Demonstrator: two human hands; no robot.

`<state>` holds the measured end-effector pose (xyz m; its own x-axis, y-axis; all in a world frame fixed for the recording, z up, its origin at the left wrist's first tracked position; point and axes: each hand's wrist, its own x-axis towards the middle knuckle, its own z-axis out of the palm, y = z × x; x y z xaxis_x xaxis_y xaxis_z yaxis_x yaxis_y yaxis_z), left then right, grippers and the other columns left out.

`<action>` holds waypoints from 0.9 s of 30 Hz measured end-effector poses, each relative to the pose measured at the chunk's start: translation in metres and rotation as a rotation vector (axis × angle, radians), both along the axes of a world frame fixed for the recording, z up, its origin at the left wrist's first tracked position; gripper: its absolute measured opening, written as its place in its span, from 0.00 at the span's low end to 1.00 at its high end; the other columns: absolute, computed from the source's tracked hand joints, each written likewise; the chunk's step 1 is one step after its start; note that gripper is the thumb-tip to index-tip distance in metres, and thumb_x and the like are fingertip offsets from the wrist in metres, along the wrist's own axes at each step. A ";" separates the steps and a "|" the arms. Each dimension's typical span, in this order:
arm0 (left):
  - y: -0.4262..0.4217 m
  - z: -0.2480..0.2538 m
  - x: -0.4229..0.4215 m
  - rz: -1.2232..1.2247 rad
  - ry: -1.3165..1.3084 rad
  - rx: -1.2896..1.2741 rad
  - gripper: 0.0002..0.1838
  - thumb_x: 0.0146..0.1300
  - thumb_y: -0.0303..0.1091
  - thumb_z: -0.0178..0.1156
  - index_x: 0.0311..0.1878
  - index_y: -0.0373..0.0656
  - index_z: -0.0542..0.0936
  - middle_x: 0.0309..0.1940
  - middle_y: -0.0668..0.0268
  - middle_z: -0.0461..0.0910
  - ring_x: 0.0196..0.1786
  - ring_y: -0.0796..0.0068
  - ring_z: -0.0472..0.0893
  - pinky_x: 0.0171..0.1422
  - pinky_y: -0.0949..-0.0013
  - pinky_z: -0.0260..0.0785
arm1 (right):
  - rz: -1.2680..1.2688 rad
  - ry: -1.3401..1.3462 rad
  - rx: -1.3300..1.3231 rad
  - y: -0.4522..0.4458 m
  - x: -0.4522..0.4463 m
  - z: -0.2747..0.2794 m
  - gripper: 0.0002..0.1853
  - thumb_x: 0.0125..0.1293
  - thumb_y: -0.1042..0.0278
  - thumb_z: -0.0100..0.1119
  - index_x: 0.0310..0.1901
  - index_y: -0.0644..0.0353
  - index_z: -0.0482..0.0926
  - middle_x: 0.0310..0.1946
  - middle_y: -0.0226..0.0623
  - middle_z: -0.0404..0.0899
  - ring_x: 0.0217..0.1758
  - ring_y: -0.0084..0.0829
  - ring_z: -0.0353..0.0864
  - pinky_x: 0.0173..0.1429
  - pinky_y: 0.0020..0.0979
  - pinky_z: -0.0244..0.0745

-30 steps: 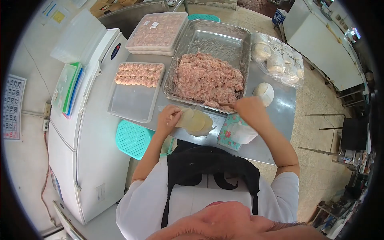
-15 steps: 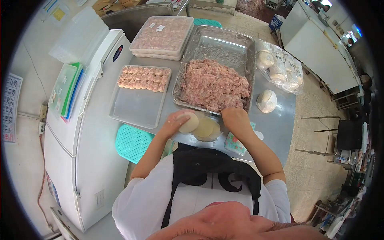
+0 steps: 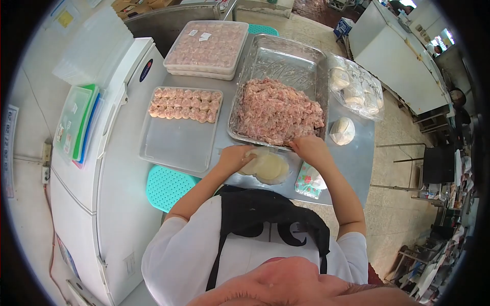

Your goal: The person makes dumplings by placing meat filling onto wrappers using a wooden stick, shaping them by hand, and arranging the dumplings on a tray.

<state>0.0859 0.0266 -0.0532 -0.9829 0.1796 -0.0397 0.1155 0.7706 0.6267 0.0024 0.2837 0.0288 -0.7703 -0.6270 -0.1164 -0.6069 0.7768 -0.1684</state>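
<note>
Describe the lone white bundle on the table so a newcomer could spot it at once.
On the metal table, find the big metal pan of pinkish ground meat. Just to its right, on the wearer's side of the clear bag of pale bundles, sits a rounded white bundle. Unlike those similar ones, it lies by itself, outside the bag.

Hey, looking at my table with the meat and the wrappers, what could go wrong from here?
The wrappers by your left hand look thin and overlap, so they might stick or tear. Your right forearm passes close to the floral packet near the front edge of the table, and could nudge it off. Meat might spill over the pan's near rim.
</note>
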 end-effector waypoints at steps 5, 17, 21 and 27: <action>-0.006 0.008 0.001 -0.124 0.117 0.049 0.14 0.61 0.45 0.61 0.45 0.49 0.83 0.34 0.59 0.83 0.39 0.53 0.81 0.44 0.56 0.73 | -0.069 -0.063 0.065 0.006 -0.002 0.006 0.18 0.68 0.54 0.51 0.30 0.58 0.81 0.26 0.45 0.81 0.34 0.46 0.82 0.38 0.46 0.75; 0.017 0.029 0.005 -0.223 -0.026 0.238 0.16 0.67 0.42 0.56 0.53 0.47 0.82 0.45 0.56 0.83 0.47 0.58 0.82 0.52 0.63 0.73 | -0.083 -0.259 -0.256 -0.006 0.013 0.004 0.19 0.68 0.52 0.52 0.36 0.59 0.83 0.27 0.47 0.81 0.34 0.48 0.81 0.40 0.43 0.74; 0.015 0.034 -0.025 -0.116 -0.137 0.621 0.20 0.71 0.45 0.50 0.54 0.38 0.79 0.43 0.60 0.84 0.48 0.60 0.83 0.54 0.63 0.73 | -0.172 -0.404 -0.522 0.007 -0.005 -0.010 0.19 0.70 0.53 0.52 0.34 0.62 0.82 0.21 0.43 0.76 0.25 0.40 0.76 0.35 0.39 0.70; 0.042 0.059 -0.079 0.340 -0.375 1.769 0.29 0.74 0.53 0.44 0.59 0.34 0.72 0.55 0.55 0.77 0.58 0.61 0.77 0.63 0.60 0.70 | -0.484 -0.575 -0.995 0.008 -0.015 0.006 0.15 0.71 0.58 0.53 0.39 0.63 0.81 0.19 0.33 0.70 0.23 0.25 0.70 0.29 0.30 0.64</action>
